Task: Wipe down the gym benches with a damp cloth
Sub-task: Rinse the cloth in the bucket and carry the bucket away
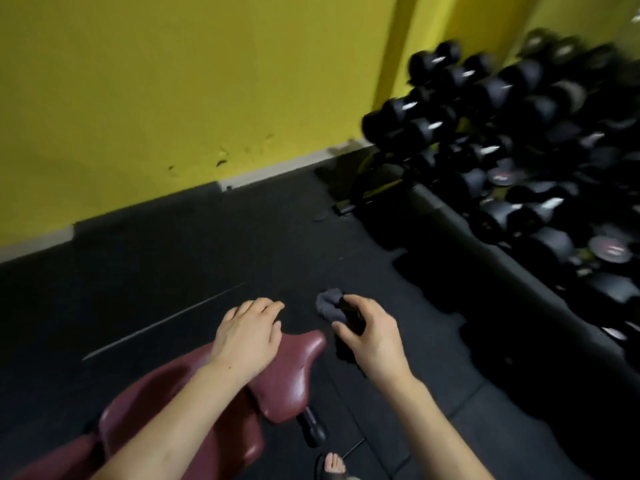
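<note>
My left hand (247, 332) rests flat, fingers relaxed, on the end of the maroon padded bench (287, 372). Just right of it, my right hand (369, 336) pinches the dark cloth (330, 306), bunched and dangling off the pad. It looks soft and light; I'd gather more into my palm.

Dim, soft picture — motion blur smears the dumbbells (512, 133) at right.

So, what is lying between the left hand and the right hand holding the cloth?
In the head view, only bare black floor and the maroon bench pad's tip lie between the left hand and the right hand gripping the cloth.
</note>
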Tool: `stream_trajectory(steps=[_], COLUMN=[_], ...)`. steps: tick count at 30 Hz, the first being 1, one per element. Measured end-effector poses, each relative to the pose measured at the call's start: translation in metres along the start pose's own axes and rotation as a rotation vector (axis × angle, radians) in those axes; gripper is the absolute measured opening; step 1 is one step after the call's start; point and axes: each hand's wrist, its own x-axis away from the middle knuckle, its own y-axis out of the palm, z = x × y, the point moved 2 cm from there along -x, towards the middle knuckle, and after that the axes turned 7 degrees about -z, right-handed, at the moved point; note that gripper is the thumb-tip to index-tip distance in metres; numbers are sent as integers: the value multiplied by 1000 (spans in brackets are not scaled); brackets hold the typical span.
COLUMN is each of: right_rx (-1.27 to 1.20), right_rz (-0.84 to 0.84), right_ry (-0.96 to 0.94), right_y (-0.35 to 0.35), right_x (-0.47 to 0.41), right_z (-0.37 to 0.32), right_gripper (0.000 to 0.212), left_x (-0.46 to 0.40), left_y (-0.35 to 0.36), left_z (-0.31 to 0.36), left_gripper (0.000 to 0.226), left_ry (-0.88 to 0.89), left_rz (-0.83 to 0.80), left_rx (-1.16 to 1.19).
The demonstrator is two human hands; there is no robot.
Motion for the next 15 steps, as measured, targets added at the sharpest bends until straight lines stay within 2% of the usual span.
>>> stream_trajectory(steps=[3, 7, 15], right_rx=[68, 149, 206], right_rz=[162, 415, 854], right_ry=[74, 289, 646], right_y=[-74, -159, -278], right_x=[57, 147, 344], right_z=[10, 46, 118], right_gripper=[44, 41, 35], left_x=[-15, -26, 26], left_y=[-34, -51, -12], left_z=[75, 202, 444], left_gripper=[46, 42, 37], left_ry=[187, 489, 961], left_rz=[27, 35, -43], left_rx=[-2, 10, 68])
